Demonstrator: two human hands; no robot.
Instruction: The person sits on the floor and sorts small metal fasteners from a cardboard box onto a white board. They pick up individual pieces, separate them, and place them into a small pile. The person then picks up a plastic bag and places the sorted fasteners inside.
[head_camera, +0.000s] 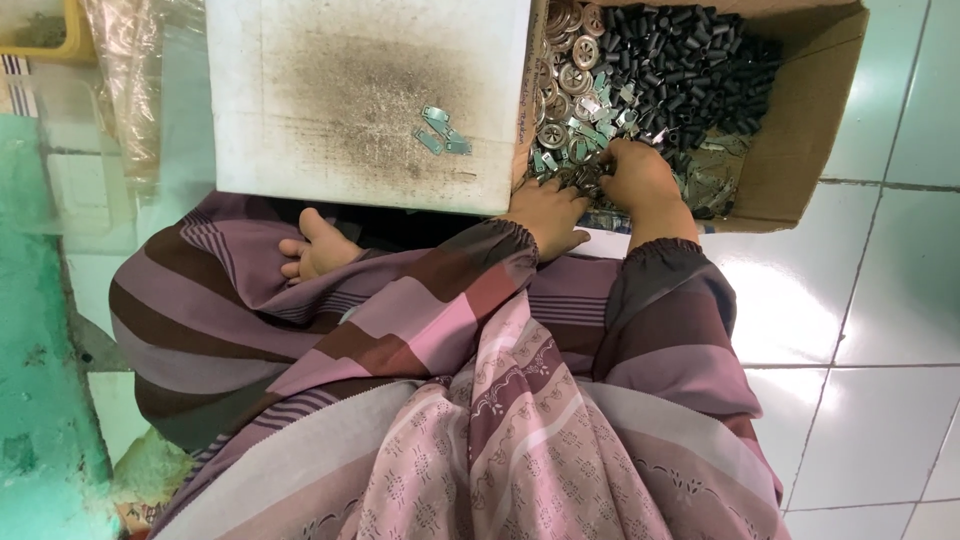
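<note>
One cardboard box (800, 120) is holding uncountable black caps (690, 70), round metal discs (565, 60) and small metal plates (595, 125); roughly four plates (442, 130) are lying on one white board (340, 100).

I sit on a white tiled floor (880, 300), like in a home workshop. Before me is a cardboard box (810, 120) full of small metal parts (575, 60) and a dirty white board (350, 90).

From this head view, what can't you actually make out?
- Fingertips of left hand and right hand: buried in the metal parts, grasp unclear.
- Cardboard box: far end cut off by the top edge.
- Flat metal pieces on the white block: too small to identify.
</note>
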